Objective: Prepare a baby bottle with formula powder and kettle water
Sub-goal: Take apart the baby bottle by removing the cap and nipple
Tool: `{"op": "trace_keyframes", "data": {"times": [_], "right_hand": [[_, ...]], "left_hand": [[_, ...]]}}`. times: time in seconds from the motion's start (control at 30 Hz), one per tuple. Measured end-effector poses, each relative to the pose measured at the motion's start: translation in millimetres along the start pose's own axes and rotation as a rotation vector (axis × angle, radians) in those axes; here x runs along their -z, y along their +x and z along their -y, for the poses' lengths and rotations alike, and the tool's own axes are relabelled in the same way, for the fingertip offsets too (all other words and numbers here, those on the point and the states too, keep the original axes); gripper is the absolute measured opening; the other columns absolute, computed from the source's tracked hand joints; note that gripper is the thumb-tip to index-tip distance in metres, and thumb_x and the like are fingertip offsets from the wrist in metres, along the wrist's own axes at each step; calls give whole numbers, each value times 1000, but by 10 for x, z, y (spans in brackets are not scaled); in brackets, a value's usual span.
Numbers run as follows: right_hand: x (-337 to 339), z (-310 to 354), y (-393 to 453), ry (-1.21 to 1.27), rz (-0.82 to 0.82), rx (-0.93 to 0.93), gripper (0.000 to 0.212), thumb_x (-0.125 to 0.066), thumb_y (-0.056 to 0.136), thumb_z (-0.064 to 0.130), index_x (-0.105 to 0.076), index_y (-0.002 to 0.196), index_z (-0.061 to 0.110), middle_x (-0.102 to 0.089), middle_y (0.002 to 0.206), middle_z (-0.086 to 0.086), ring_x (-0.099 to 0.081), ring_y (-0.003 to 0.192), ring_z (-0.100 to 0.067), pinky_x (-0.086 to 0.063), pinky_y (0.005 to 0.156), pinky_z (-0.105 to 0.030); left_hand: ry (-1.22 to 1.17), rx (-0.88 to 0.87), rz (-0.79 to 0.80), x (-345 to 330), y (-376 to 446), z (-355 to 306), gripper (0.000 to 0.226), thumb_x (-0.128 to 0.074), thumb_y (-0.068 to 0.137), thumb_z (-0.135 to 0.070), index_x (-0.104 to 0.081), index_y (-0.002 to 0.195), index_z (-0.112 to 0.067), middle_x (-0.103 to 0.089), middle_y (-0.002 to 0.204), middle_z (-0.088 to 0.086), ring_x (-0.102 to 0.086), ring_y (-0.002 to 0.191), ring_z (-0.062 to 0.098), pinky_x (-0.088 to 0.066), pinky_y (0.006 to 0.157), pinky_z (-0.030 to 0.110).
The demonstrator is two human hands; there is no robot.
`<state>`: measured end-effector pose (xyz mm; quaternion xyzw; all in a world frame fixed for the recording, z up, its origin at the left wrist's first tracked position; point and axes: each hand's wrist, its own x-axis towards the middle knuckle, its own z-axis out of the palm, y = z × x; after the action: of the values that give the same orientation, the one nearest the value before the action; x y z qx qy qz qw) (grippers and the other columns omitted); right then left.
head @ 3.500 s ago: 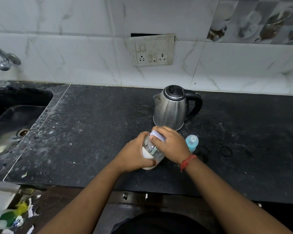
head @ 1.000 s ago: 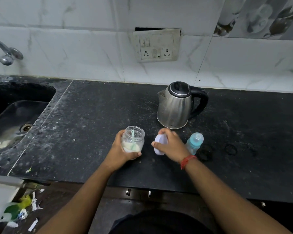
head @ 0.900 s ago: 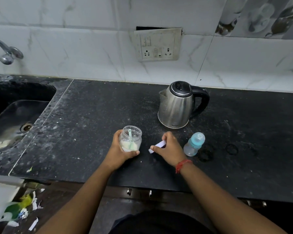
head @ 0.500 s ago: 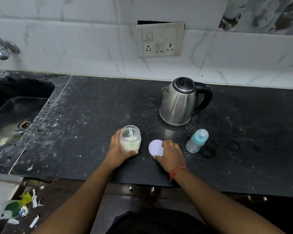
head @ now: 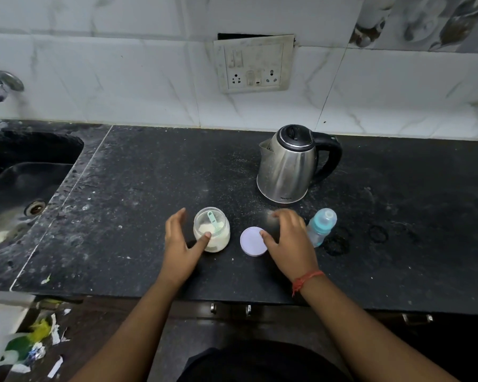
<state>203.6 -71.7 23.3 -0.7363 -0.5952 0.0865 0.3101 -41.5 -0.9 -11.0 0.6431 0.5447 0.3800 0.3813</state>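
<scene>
Bottle (head: 321,226) partly behind spread right hand (head: 290,241), left hand (head: 180,244) loose, holding nothing

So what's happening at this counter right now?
A person is getting ready to mix baby formula. The powder jar stands open on the black counter with a green scoop inside; its lid lies flat beside it. The left hand is open around the jar, thumb touching the glass; the right hand hangs open beside the lid. The baby bottle, cap on, and the kettle wait untouched.
</scene>
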Motion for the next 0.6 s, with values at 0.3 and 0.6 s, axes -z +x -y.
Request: {"op": "trace_keyframes", "data": {"times": [0.3, 0.6], "right_hand": [[767, -349, 345, -85, -159, -100, 31, -75, 87, 33, -65, 109, 14, -64, 116, -3, -51, 117, -28, -43, 102, -41], [988, -718, 181, -27, 213, -302, 41, -74, 85, 35, -55, 120, 29, -58, 119, 4, -59, 102, -21, -52, 85, -41]], "left_hand": [[43, -409, -9, -199, 116, -812, 66, -66, 89, -36, -42, 144, -9, -36, 155, 4, -33, 147, 14, -29, 119, 26], [116, -409, 349, -931, -89, -988, 63, -64, 90, -38, -42, 145, -18, -41, 148, -8, -40, 141, 9, -34, 117, 34]]}}
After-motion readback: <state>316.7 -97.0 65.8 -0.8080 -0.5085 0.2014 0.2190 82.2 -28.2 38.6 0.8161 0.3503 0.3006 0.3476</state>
